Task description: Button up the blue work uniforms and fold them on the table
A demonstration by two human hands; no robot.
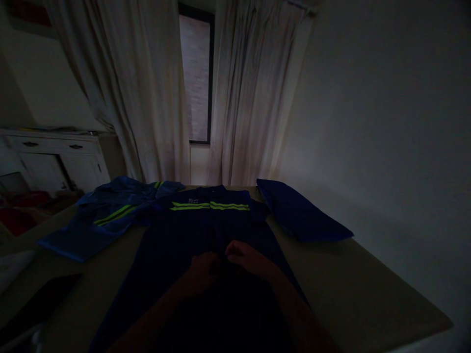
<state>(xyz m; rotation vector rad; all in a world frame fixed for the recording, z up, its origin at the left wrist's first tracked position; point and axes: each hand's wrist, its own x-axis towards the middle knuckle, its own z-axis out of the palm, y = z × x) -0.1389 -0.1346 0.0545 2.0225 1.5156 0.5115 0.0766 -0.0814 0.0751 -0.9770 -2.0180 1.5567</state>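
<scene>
Navy blue coveralls [180, 230] with yellow-green stripes across the chest lie spread out on the table, collar at the far end. Both hands meet over the middle of the front, below the stripes. My left hand [205, 265] is closed, its fingers curled at the front opening. Just beside it, my right hand [245, 256] has bent fingers pinched at the same spot. The small bit of cloth or fastener between them is lost in the dark.
A crumpled blue garment with stripes [110, 215] lies at the left. A folded dark blue piece [301, 211] rests at the right near the wall. A dark flat object [44, 299] is at the near left of the table [353, 284]. Curtains [253, 98] hang behind.
</scene>
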